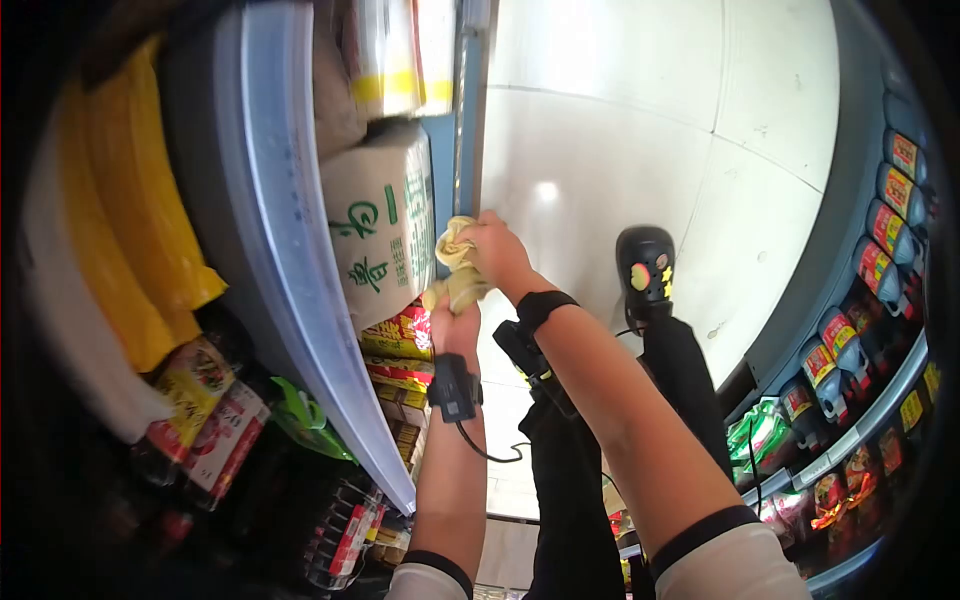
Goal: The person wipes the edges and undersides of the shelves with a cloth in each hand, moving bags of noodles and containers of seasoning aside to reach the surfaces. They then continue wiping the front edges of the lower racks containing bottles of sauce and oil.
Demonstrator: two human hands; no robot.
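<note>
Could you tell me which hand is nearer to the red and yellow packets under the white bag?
Left. The left hand is right beside the packets; the right hand is farther off, atop the yellow cloth.

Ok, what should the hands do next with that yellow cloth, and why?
Probably open the cloth out flat before it touches anything. The left hand and the right hand both grip it scrunched into a lump, so little of it could meet a surface. It sits right beside the blue shelf post and the white bag with green writing.
</note>
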